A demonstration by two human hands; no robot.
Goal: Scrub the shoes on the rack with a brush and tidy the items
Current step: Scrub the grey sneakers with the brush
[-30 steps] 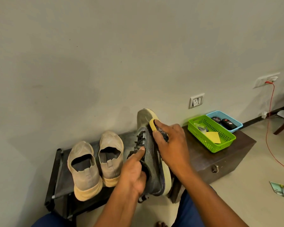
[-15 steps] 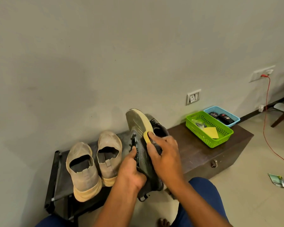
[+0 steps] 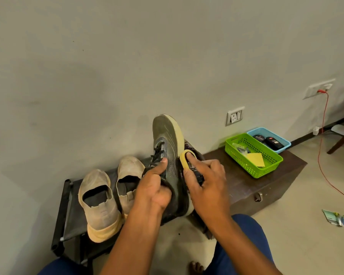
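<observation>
Gripping the grey shoe [image 3: 168, 155] at its collar, the left hand [image 3: 154, 192] holds it toe-up above the rack [image 3: 68, 211], long axis near vertical; just right of the shoe, the right hand [image 3: 206, 185] clasps the brush [image 3: 189, 160] against its sole edge; I judge the next stroke runs along that axis.

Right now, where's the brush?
Head view, centre: the brush is gripped in the right hand, against the side of the grey sneaker that the left hand holds up.

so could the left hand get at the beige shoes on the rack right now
Probably not yet: the left hand grips the dark sneaker. The beige shoes sit uncovered just beside it.
</observation>
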